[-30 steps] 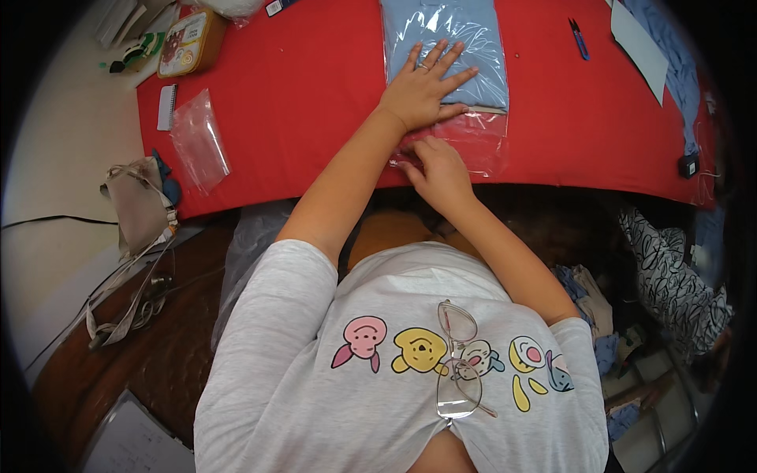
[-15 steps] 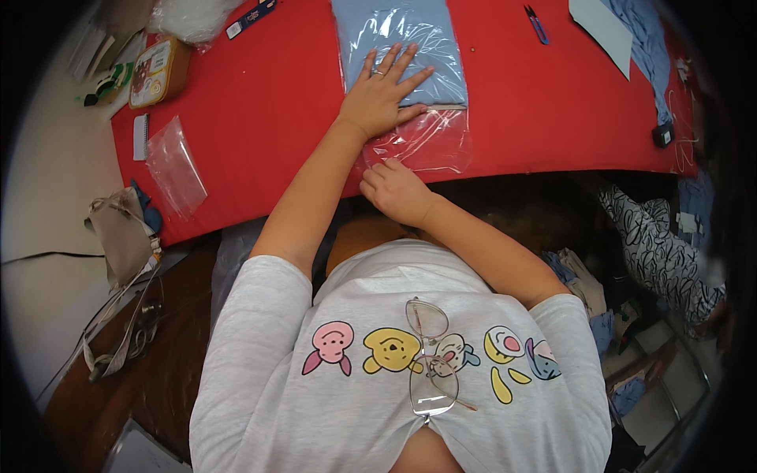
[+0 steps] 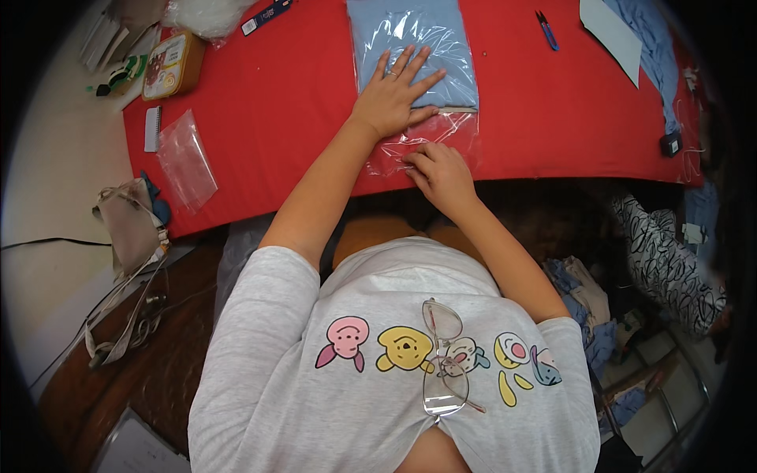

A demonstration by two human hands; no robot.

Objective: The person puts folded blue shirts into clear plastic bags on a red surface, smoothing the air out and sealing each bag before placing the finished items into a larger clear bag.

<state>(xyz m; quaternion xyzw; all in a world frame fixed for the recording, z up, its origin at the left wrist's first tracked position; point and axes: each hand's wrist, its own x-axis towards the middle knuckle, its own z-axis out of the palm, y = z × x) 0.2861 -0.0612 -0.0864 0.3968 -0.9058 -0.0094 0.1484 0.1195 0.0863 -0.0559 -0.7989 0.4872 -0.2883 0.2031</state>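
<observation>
Here the folded light-blue cloth (image 3: 418,43) lies inside a clear plastic bag (image 3: 430,134) on the red table (image 3: 276,102), at the far middle of it, with the open end of the bag toward the person. The left hand (image 3: 394,94) lies flat on the cloth with the fingers spread wide and holds nothing. The right hand (image 3: 441,169) is half curled, its fingertips pressing on the empty flap of the bag near the table edge.

To do this well, I think the flat hand should keep the cloth from sliding, while the other hand pushes the air out and smooths the flap evenly before any fold, so no wrinkle is caught.

Compared with one second ago, both hands keep almost the same pose. The right hand sits a little lower on the flap, and the view has shifted slightly. An empty bag (image 3: 188,158) lies well apart at the left, and a small blue clipper (image 3: 546,27) at the far right.
</observation>
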